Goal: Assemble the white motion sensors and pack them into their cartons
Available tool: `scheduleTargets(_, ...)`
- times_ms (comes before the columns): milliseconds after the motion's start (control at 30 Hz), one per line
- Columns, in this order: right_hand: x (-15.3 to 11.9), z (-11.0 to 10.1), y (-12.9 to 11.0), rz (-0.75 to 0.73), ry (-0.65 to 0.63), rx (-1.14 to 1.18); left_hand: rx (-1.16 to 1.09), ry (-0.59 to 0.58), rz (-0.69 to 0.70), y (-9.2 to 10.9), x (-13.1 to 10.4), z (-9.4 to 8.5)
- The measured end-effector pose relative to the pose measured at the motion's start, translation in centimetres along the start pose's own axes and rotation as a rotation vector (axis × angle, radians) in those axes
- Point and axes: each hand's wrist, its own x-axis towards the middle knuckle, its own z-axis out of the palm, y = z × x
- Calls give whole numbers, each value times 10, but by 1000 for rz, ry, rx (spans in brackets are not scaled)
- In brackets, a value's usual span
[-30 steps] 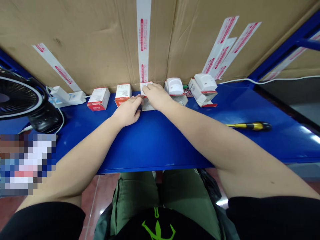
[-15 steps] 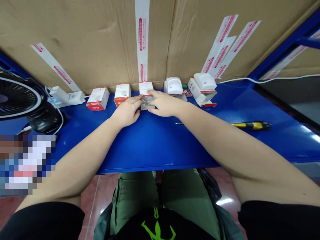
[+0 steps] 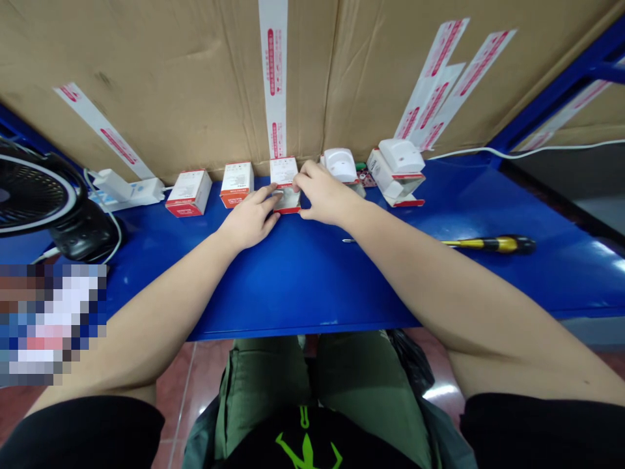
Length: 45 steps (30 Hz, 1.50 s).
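Note:
A small white and red cardboard box [image 3: 284, 170] stands at the back of the blue table, its near end open with the flaps out. My left hand [image 3: 250, 218] is at its left side, fingers pressed on the edge of the opening and thumb by the lower flap. On the opposite side my right hand [image 3: 322, 194] has curled fingers gripping the box edge, thumb low near the red flap. The inside of the box is partly hidden by my fingers. Close to my right hand sits a white plastic device [image 3: 339, 164] on another open box.
Two closed boxes, one nearer [image 3: 237, 182] and one farther left [image 3: 189, 193], stand in the row. Another white device [image 3: 401, 155] rests on an open box [image 3: 390, 179] at right. A yellow-black screwdriver [image 3: 502, 245] lies beyond my right forearm. A fan [image 3: 73, 221] and power strip [image 3: 146, 192] are left.
My right hand has drawn slightly right, its fingers going from stretched over the opening to curled at the box's right edge. The red lower flap now shows more. My left hand stays almost in place.

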Motion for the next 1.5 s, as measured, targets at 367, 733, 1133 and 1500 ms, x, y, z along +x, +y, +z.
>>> scheduleTargets(367, -3, 3, -16, 3, -113, 25, -36, 54, 13, -5, 1, 3)
scheduleTargets(733, 4, 17, -3, -19, 100, -69, -44, 40, -23, 0, 0, -4)
scheduleTargets(1133, 18, 21, -8, 49, 99, -62, -6, 27, 0, -1, 0, -2)
scheduleTargets(1500, 22, 26, -15, 54, 137, -53, 23, -19, -34, 1, 1, -7)
